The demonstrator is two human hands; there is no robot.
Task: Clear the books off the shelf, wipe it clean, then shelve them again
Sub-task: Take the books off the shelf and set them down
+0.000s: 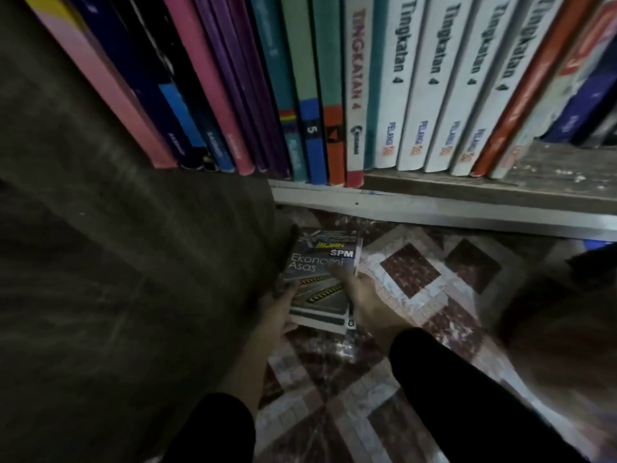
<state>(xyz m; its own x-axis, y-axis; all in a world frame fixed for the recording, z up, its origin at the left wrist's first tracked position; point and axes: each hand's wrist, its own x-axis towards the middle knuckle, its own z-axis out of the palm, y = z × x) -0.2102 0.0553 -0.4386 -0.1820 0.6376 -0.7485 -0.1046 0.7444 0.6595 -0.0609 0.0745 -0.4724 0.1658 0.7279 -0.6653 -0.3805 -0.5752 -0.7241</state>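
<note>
Gripped at its side edges by the left hand [277, 310] and right hand [364, 304] just over the patterned tile floor [412, 274], the glossy grey paperback study book [319, 292] looks light, bendy and slippery, so it is best supported from underneath.

The shelf [547, 175] is a worn wooden board with a white front edge, and its bare right end is flecked with pale specks. Books [410, 95] stand on it in a tight row, spines out: pink, purple, teal, then several white. Below lies the floor [410, 272], patterned in dark red and white diamonds.
</note>
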